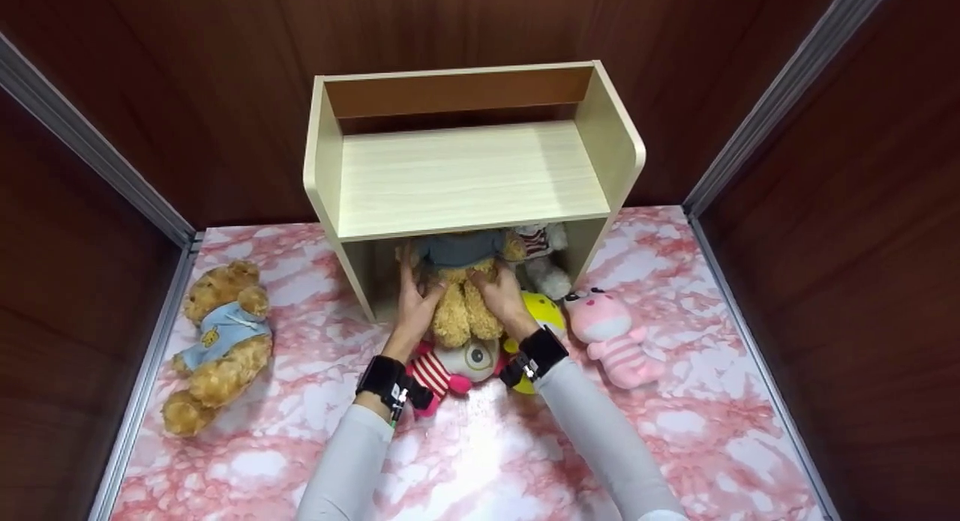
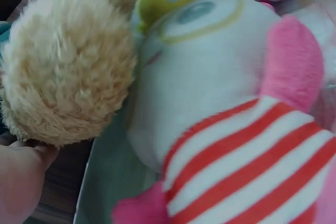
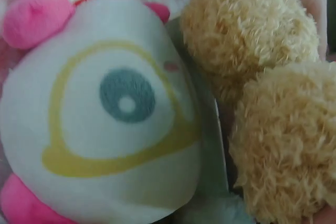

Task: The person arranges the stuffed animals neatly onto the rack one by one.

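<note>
- Surface (image 1: pixel 247 468): pink-and-white marbled, under the shelf unit.
- Shelf unit (image 1: pixel 469 180): pale wood, two levels.
- Tan bear (image 1: pixel 459 285): grey-blue top, in lower compartment's opening, legs out front; head hidden by shelf unit's middle board. Can't tell if it touches the base.
- Brown bear (image 1: pixel 229 348): light-blue top, lying left of shelf unit.
- Pink plush (image 1: pixel 611 341): lying just beside shelf unit's front right.
- Striped doll (image 1: pixel 471 360): red-and-white body, in front of shelf unit.
- Yellow toy (image 1: pixel 546 311): front of shelf unit, toward its right, partly hidden.
- Grey plush (image 1: pixel 546 267): shelf unit's lower compartment, right side.
- Left hand (image 1: pixel 414 303), right hand (image 1: pixel 501 292): at shelf unit's lower opening, gripping tan bear from both sides.
</note>
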